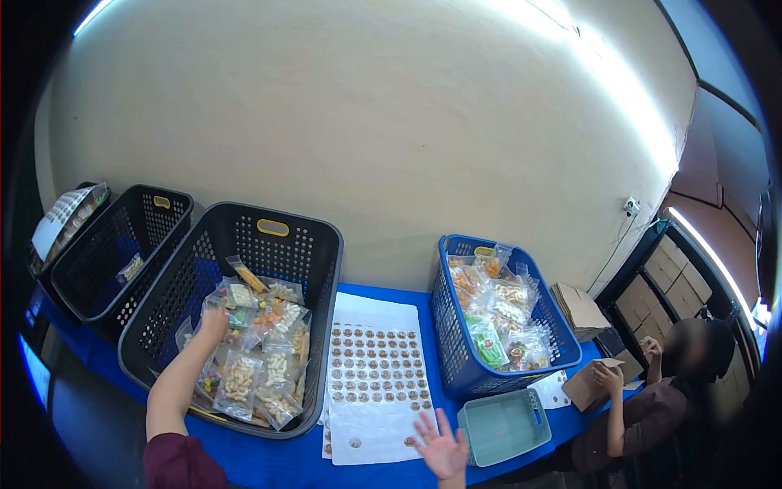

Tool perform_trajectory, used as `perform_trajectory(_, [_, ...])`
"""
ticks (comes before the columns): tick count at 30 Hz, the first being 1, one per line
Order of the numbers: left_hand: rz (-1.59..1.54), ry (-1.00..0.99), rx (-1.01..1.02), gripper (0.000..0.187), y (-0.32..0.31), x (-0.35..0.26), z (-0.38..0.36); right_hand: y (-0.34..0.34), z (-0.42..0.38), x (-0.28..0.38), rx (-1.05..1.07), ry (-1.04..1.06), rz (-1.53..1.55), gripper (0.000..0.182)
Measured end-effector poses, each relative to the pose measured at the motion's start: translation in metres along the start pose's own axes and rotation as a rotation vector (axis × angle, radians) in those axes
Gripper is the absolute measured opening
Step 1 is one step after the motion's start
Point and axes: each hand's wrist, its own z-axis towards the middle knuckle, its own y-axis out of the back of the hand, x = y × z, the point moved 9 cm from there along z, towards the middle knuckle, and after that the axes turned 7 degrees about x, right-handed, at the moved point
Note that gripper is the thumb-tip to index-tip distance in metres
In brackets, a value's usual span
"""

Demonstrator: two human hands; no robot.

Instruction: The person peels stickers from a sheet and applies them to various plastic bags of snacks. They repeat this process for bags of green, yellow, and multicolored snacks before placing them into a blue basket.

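Note:
My left hand (213, 323) reaches into the large dark basket (134, 346), its fingers closed at a clear snack packet (237, 318) on top of the pile. Around it lie several more packets, among them one of pale, peanut-like pieces (239, 377) and one of yellow sticks (249, 275). My right hand (441, 447) is open, palm up with fingers spread, and holds nothing. It is at the lower right corner of a white sheet of round brown stickers (371, 424), whose lower part is mostly bare backing.
A blue basket (509, 381) of packets stands right of the sheet, with a greenish tray (505, 428) in front. Two more dark baskets (94, 314) (42, 262) stand at left. At right, a person (652, 416) handles a brown cardboard box (582, 385).

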Motion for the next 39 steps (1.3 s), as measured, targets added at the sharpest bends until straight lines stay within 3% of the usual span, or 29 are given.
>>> perform_trajectory(3, [-0.069, 0.033, -0.124, 0.039, 0.053, 0.015, -0.021, -0.012, -0.008, 0.037, 0.001, 0.127, -0.056, 0.068])
perform_trajectory(7, [-0.255, 0.056, -0.204, 0.043, 0.052, 0.038, -0.009, -0.005, -0.012, 0.058, -0.037, 0.185, -0.134, 0.069])
perform_trajectory(10, [-0.315, 0.062, -0.303, 0.036, 0.08, 0.043, -0.026, -0.002, -0.015, 0.054, -0.036, 0.165, -0.115, 0.065])
perform_trajectory(13, [-0.582, -0.163, -0.543, 0.031, 0.18, 0.043, -0.079, 0.003, -0.019, 0.053, -0.013, 0.137, -0.115, 0.063])
perform_trajectory(15, [-1.009, -0.228, -0.764, 0.028, 0.246, 0.053, -0.139, 0.005, -0.017, 0.047, -0.015, 0.107, -0.154, 0.061])
perform_trajectory(18, [-1.516, -0.399, -0.92, 0.017, 0.266, 0.043, -0.188, 0.0, -0.021, 0.042, -0.133, 0.062, -0.257, 0.056])
perform_trajectory(21, [-1.764, -0.593, -0.762, 0.023, 0.25, -0.018, -0.22, -0.001, -0.007, 0.018, -0.05, -0.044, -0.394, 0.055])
perform_trajectory(22, [-1.846, -0.526, -0.652, 0.025, 0.242, -0.047, -0.235, 0.0, 0.0, 0.005, -0.044, -0.094, -0.379, 0.055])
perform_trajectory(24, [-1.628, -0.7, -0.697, 0.02, 0.238, -0.108, -0.266, -0.036, 0.011, -0.017, 0.141, -0.143, -0.463, 0.054])
perform_trajectory(25, [-1.82, -0.704, -0.391, 0.017, 0.218, -0.149, -0.27, -0.051, 0.014, -0.029, 0.231, -0.167, -0.509, 0.054])
perform_trajectory(27, [-1.898, -0.73, 0.053, 0.016, 0.175, -0.227, -0.278, -0.03, 0.012, -0.04, 0.095, -0.041, -0.675, 0.045])
perform_trajectory(28, [-1.802, -0.731, 0.083, 0.017, 0.152, -0.255, -0.279, -0.022, 0.013, -0.037, 0.065, 0.015, -0.698, 0.032])
perform_trajectory(29, [-1.91, -0.622, 0.364, 0.022, 0.134, -0.274, -0.287, -0.015, 0.01, -0.031, -0.019, 0.007, -0.7, 0.029])
perform_trajectory(31, [-1.956, -0.637, 0.391, 0.04, 0.115, -0.293, -0.287, -0.009, 0.013, -0.011, -0.183, 0.0, -0.696, 0.023])
perform_trajectory(32, [-1.999, -0.63, 0.344, 0.039, 0.108, -0.294, -0.284, -0.017, 0.012, -0.003, -0.197, 0.067, -0.698, 0.023])
perform_trajectory(35, [-2.113, -0.581, 0.278, 0.036, 0.099, -0.293, -0.278, -0.006, 0.007, 0.001, -0.149, -0.012, -0.788, 0.025])
perform_trajectory(37, [-2.176, -0.502, 0.344, 0.03, 0.099, -0.289, -0.279, -0.01, 0.007, -0.011, -0.031, -0.216, -0.933, 0.03])
perform_trajectory(38, [-2.101, -0.528, 0.448, 0.039, 0.074, -0.299, -0.271, -0.014, 0.004, -0.016, 0.027, -0.331, -0.993, 0.032])
perform_trajectory(39, [-2.191, -0.459, 0.421, 0.026, 0.077, -0.296, -0.272, -0.018, 0.001, -0.026, 0.09, -0.587, -1.185, 0.037])
